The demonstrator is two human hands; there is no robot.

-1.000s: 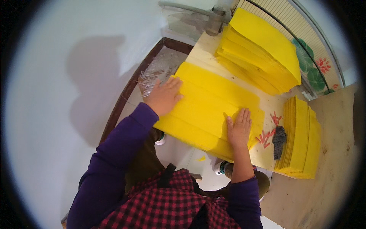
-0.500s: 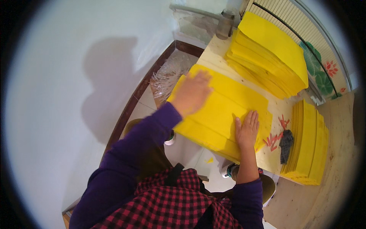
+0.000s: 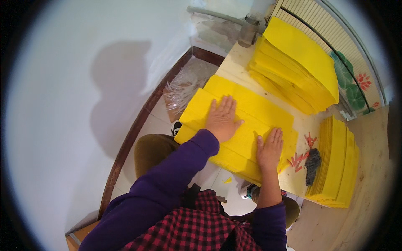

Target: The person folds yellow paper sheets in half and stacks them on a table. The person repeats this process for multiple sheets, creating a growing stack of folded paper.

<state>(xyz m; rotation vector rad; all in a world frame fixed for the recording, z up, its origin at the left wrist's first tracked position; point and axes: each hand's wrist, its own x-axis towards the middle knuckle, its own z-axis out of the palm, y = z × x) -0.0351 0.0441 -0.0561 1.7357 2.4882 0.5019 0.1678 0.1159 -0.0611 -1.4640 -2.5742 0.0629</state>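
Yellow sheets (image 3: 251,99), felt-like and folded, lie on the wooden table in front of me, their near edge overhanging it. My left hand (image 3: 222,119) rests flat on the middle of the folded part, fingers spread. Flat on the right part of the same sheets is my right hand (image 3: 270,150), palm down with the thumb apart. Neither hand grips anything. Fold lines run across the sheets from upper left to lower right.
A tall yellow sheet stack (image 3: 299,62) stands at the back, another folded stack (image 3: 335,163) at the right. Red strips (image 3: 299,160) and a dark grey cloth (image 3: 312,167) lie between. A jar (image 3: 249,30) stands at the far corner. Clear plastic strands (image 3: 190,81) lie left of the table (image 3: 236,58).
My left hand has come down from the far left part of the sheets, nearer and slightly right, and now lies flat. My right hand stays about where it was on the sheets.
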